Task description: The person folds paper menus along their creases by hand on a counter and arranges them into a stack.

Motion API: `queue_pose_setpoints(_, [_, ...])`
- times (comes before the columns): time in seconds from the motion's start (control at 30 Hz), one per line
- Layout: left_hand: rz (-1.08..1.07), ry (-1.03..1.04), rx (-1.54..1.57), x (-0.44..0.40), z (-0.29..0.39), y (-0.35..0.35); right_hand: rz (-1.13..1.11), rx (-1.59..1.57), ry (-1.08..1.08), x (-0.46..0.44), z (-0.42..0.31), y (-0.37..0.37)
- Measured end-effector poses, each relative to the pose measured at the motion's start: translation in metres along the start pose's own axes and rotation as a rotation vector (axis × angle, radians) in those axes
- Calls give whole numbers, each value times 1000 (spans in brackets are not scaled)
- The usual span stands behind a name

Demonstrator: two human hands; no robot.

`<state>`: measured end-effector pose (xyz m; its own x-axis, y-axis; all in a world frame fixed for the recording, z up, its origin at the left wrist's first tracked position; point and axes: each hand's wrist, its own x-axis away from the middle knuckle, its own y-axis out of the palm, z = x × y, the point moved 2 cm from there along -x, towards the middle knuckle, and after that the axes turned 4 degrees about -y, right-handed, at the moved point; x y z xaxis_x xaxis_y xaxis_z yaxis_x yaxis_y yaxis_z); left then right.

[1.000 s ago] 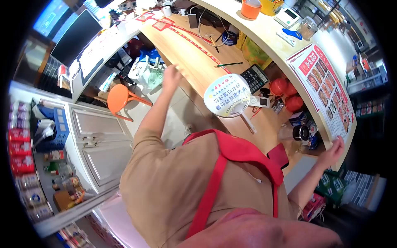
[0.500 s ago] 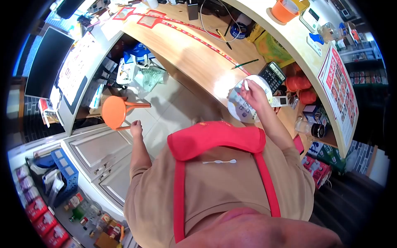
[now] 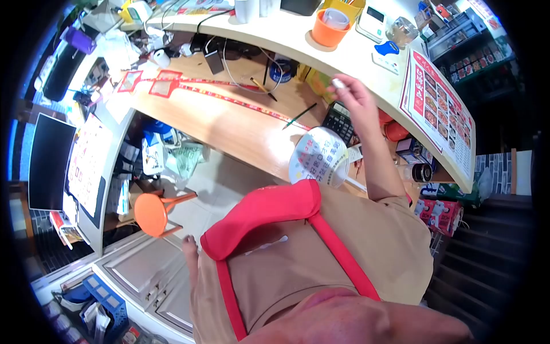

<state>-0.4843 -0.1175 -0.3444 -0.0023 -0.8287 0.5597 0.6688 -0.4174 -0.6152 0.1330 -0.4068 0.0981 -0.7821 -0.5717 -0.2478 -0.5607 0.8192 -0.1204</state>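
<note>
My right hand [image 3: 356, 97] is raised over the right part of the desk, its fingers pinched around a small white object [image 3: 338, 84] whose kind I cannot make out. Below it, a round white hand fan [image 3: 318, 156] with printed characters lies at the desk's front edge, its pale handle pointing toward me. A black calculator [image 3: 337, 121] is partly covered by the fan and close to my right wrist. Beside these lies a dark green pencil [image 3: 299, 116]. My left hand [image 3: 190, 245] hangs low near the orange stool [image 3: 150, 214]; its fingers are dark and blurred.
A raised counter [image 3: 275, 28] curves above the desk [image 3: 229, 123], carrying an orange cup [image 3: 329, 30] and a laminated menu [image 3: 440, 100]. Red lanyards [image 3: 229, 102] stretch across the desk. A monitor [image 3: 50, 163] stands at the left, and a glass jar [image 3: 413, 172] at the right.
My right hand has moved forward, away from the fan toward the raised counter, still pinching the white object. The whole view has shifted and turned, and my left hand appears lower.
</note>
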Motion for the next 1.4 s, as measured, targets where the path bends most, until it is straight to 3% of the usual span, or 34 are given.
queue_pose_setpoints(0.03, [-1, -31, -40, 11, 10, -1, 109, 200, -167, -6, -4, -15])
queue_pose_setpoints(0.07, [-6, -37, -70, 18, 12, -2, 213, 639, -338, -10, -7, -35])
queue_pose_setpoints(0.17, [-17, -52, -145, 41, 15, -13, 266, 1142, -609, -36, 6, -76])
queue_pose_setpoints(0.33, [69, -108, -113, 49, 5, -20, 223, 1164, -422, -45, 41, -111])
queue_pose_setpoints(0.37, [95, -149, -95, 62, 28, -23, 290, 1147, -648, -41, 38, -110])
queue_pose_setpoints(0.4, [115, -173, -67, 71, 45, -26, 345, 1099, -724, -32, 24, -102])
queue_pose_setpoints(0.43, [127, -186, -41, 74, 55, -27, 412, 1056, -794, -24, 13, -92])
queue_pose_setpoints(0.53, [181, -213, -39, 65, 64, -36, 307, 938, -852, -14, 24, -61])
queue_pose_setpoints(0.63, [250, -119, -74, -18, 14, -61, -23, 861, -790, -16, 33, 16])
queue_pose_setpoints(0.67, [265, -149, 71, -18, 29, -79, -109, 833, -801, -19, 40, 44])
queue_pose_setpoints(0.8, [453, -51, 182, -85, 63, -182, -446, 655, -684, -37, 64, 160])
queue_pose_setpoints(0.83, [428, -32, 379, -87, 87, -205, -524, 655, -651, -42, 64, 190])
queue_pose_setpoints(0.87, [599, 59, 155, -116, 89, -227, -583, 608, -649, -53, 75, 223])
queue_pose_setpoints(0.9, [626, 52, 108, -142, 91, -252, -653, 565, -637, -61, 87, 255])
queue_pose_setpoints(1.1, [722, 193, 236, -225, 160, -351, -1061, 291, -265, -128, 144, 500])
queue_pose_setpoints(1.2, [734, 195, 192, -286, 166, -370, -1038, 236, -81, -169, 184, 610])
queue_pose_setpoints(1.3, [755, 63, 55, -269, 222, -386, -827, 216, 108, -194, 181, 689])
queue_pose_setpoints(1.37, [748, 72, 187, -276, 238, -388, -751, 321, 50, -223, 223, 728])
queue_pose_setpoints(1.4, [743, 79, 251, -281, 243, -387, -722, 275, 82, -221, 210, 739])
